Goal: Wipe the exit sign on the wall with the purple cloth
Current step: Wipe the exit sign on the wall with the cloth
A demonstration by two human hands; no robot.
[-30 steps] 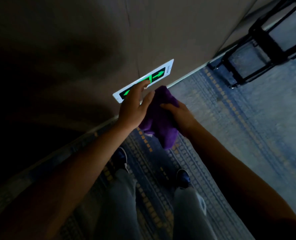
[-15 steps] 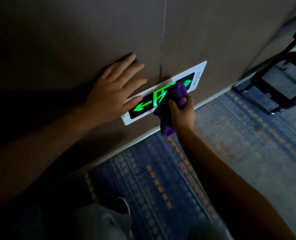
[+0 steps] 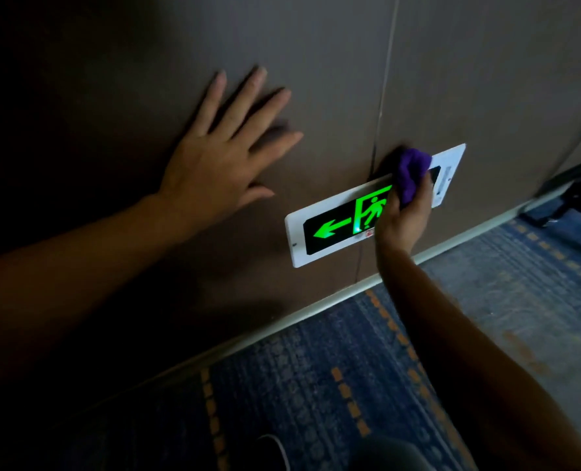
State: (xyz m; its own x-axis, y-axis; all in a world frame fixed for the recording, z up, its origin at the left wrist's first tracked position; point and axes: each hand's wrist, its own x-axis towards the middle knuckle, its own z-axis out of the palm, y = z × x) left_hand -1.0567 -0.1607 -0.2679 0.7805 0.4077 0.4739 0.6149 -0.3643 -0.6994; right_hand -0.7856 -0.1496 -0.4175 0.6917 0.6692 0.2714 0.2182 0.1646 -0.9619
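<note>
Since the earlier frame the left hand (image 3: 214, 161) has slid up and left off the sign (image 3: 336, 229) and now lies flat on the wall (image 3: 486, 62), fingers spread wide, holding nothing. Meanwhile the right hand (image 3: 402, 215) has carried the bunched cloth (image 3: 411, 171) further right; it grips the cloth and presses it on the sign's right part, at the top edge. Wiping looks under way: the right end is being covered, while the left arrow and the near edge seem left to do.
</note>
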